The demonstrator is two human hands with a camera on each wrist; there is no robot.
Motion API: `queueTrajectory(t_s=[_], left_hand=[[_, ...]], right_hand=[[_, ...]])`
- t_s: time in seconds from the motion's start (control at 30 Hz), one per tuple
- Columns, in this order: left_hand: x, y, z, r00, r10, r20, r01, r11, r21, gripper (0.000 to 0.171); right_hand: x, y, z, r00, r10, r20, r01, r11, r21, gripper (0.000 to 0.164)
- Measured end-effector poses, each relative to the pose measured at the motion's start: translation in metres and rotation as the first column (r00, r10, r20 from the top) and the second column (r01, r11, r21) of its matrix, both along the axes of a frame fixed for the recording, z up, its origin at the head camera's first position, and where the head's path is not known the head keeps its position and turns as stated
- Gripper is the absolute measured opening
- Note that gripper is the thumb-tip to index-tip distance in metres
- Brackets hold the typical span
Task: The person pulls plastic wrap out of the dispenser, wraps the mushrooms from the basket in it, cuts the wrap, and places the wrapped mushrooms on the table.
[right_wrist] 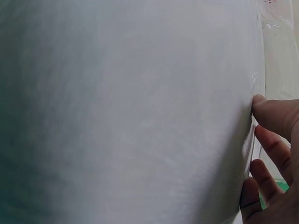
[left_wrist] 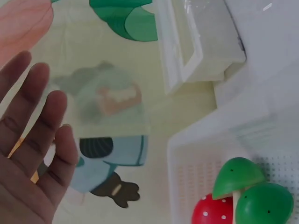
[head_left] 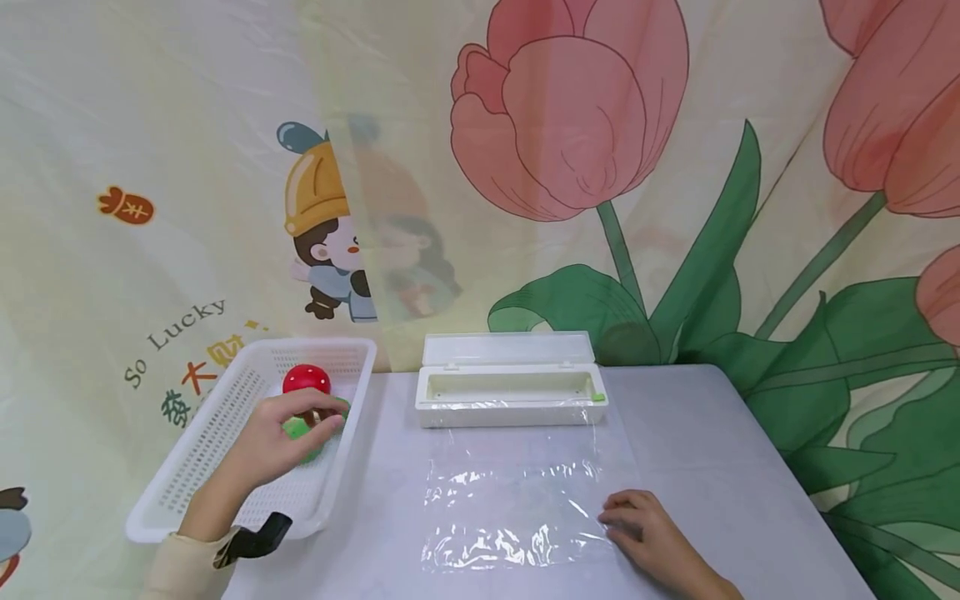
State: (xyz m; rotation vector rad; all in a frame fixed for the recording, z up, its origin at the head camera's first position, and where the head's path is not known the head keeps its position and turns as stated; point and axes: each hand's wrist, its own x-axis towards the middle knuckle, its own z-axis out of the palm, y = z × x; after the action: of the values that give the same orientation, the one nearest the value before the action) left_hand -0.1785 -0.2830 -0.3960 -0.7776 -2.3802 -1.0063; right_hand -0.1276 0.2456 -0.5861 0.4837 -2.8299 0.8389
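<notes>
In the head view, a person's left hand [head_left: 273, 437] reaches over a white basket [head_left: 150, 530] where a red mushroom [head_left: 307, 377] and green mushrooms [head_left: 296, 427] lie together, while the right hand [head_left: 652, 533] rests at the near right side of a sheet of clear film [head_left: 517, 500]. The film runs from the front of a white box [head_left: 513, 385], its lid [head_left: 510, 350] raised and a green tab [head_left: 597, 397] at the right end of its front edge, and lies spread on the table [head_left: 705, 467] between basket and right hand. By the look of things the work is at an early stage: the film is drawn out, yet it appears joined to the box, nothing sits on it, and the mushrooms in view are all in the basket. In the left wrist view, the left hand's fingers are loose and slightly bent, grasping nothing; two green caps and one spotted red cap show in the basket, apart from the hand. In the right wrist view, the right hand's thumb and fingers stand spread, tips against the pale surface near the film's edge; whether any film is caught under them cannot be told.
</notes>
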Motion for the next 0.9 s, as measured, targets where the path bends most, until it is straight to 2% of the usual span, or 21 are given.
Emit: queueTrajectory(t_s=[0.1, 0.2, 0.27, 0.43, 0.53, 0.8, 0.9], left_hand=[[-0.009, -0.011, 0.001, 0.998, 0.039, 0.049, -0.044, 0.994, 0.105, 0.024], [-0.015, -0.023, 0.0, 0.991, 0.086, 0.099, -0.105, 0.972, 0.209, 0.024], [-0.018, -0.03, -0.001, 0.984, 0.128, 0.123, -0.155, 0.959, 0.239, 0.023], [-0.028, -0.05, -0.006, 0.941, 0.267, 0.207, -0.305, 0.936, 0.174, 0.028], [-0.034, -0.061, -0.012, 0.918, 0.32, 0.236, -0.357, 0.924, 0.136, 0.033], [-0.046, -0.082, -0.033, 0.866, 0.362, 0.344, -0.414, 0.906, 0.086, 0.041], [-0.048, -0.089, -0.04, 0.849, 0.377, 0.371, -0.428, 0.901, 0.064, 0.042]], right_hand=[[0.001, 0.0, -0.001, 1.0, -0.002, -0.027, 0.002, 1.0, -0.003, 0.027], [0.001, 0.001, -0.003, 0.995, 0.028, -0.093, -0.03, 0.999, -0.023, 0.03], [0.002, 0.001, -0.005, 0.992, 0.043, -0.122, -0.046, 0.999, -0.024, 0.032], [0.002, 0.002, -0.005, 0.993, 0.051, -0.104, -0.052, 0.999, -0.01, 0.032], [0.003, 0.002, -0.004, 0.993, 0.055, -0.102, -0.056, 0.998, -0.008, 0.032], [0.003, 0.001, -0.001, 1.0, 0.023, 0.0, -0.023, 1.0, 0.002, 0.027], [0.003, 0.002, -0.002, 1.0, 0.011, 0.006, -0.011, 1.0, -0.004, 0.025]])
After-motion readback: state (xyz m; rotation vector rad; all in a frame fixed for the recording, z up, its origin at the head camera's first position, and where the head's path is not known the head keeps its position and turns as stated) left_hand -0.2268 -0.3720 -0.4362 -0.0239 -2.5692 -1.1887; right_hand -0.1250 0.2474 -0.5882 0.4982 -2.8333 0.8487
